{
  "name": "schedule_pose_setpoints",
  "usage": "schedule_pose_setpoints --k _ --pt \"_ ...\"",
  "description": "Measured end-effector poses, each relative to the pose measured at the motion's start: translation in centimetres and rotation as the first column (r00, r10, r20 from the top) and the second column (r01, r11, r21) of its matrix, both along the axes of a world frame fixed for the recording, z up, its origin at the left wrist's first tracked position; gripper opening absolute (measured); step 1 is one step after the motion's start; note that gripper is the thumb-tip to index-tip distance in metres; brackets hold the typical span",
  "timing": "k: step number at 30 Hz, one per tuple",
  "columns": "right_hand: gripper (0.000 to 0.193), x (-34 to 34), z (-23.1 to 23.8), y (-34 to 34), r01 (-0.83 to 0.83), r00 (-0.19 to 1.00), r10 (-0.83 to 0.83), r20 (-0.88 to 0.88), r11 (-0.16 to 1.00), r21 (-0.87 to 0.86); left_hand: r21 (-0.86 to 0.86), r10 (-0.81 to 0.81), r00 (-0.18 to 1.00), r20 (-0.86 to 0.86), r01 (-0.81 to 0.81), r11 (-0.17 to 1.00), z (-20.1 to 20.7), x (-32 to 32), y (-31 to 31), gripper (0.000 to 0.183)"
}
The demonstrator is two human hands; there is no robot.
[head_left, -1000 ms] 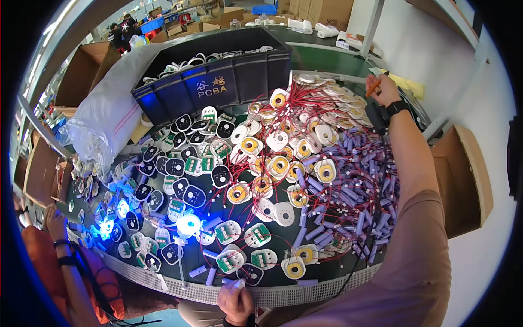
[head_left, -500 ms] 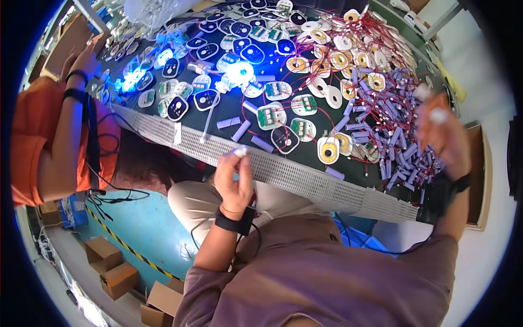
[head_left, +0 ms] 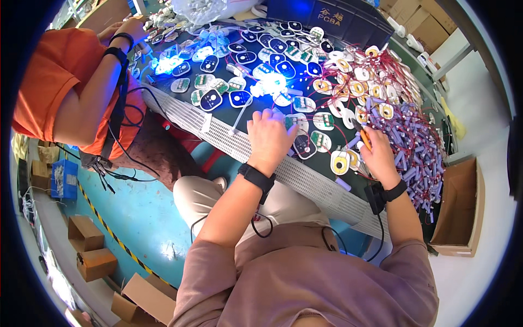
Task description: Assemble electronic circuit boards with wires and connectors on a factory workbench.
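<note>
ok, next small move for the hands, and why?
I'd probably settle the left hand on the nearby white part with a green board to steady it. The left thumb is right by that part, though contact isn't clear, and the right hand holds the orange-handled tool off to the right, leaving the left hand for steadying.

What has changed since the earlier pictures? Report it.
The right hand has come from the far right of the table toward the person, still holding the orange-handled tool. The left hand has moved forward from the front edge to the green circuit boards; what it touches is hidden. The black bin and blue light stayed.
</note>
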State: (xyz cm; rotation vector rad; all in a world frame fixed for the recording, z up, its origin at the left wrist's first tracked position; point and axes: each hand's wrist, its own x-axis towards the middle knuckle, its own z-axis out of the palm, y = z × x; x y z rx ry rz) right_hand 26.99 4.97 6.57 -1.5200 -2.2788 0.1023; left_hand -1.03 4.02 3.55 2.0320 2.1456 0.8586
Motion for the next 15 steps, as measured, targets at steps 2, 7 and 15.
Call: schedule_pose_setpoints --k 2,7,15 --pt "0.041 0.1 -0.1 0.1 0.038 0.995 -0.043 0.089 0.997 0.061 -0.003 -0.007 1.000 0.016 0.007 1.000 0.2 -0.2 0.0 0.042" --pt "0.039 0.2 -0.8 1.7 -0.003 0.972 -0.043 0.231 0.981 0.196 0.008 0.017 0.999 0.035 -0.017 1.000 -0.4 0.5 0.8 0.039" --pt "0.040 1.3 -2.9 3.8 0.001 0.994 -0.013 0.105 0.994 0.111 0.058 -0.178 0.853 0.491 0.172 0.983 -0.5 -0.5 1.7 0.034"
